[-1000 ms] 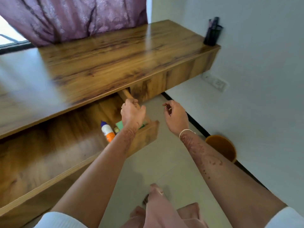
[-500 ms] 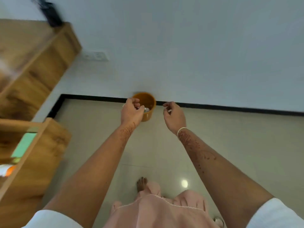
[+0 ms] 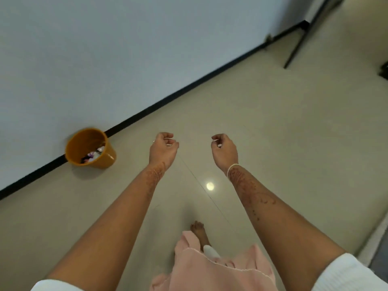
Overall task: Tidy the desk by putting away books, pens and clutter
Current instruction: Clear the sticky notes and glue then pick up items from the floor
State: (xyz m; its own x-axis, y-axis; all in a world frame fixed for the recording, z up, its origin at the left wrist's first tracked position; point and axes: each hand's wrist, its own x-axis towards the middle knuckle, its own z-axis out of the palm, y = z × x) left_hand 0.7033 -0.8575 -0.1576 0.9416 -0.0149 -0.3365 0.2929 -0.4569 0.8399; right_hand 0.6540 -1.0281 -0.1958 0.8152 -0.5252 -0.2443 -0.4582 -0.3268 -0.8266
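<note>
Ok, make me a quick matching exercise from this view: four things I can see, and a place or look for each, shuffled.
Things:
1. bin
2. left hand
3. right hand
4. black stand leg

Descriptions:
A. white band at the wrist
B. orange, on the floor against the wall, scraps inside
C. top right, slanting down to the floor
D. loosely curled, ring on a finger, nearer the bin

Pairs: 1-B, 2-D, 3-A, 4-C

You're looking down at a glossy pale tiled floor, where an orange bin with scraps inside stands against the wall's black skirting, your bare foot is planted near the bottom, and a black stand leg rests far right.
</note>
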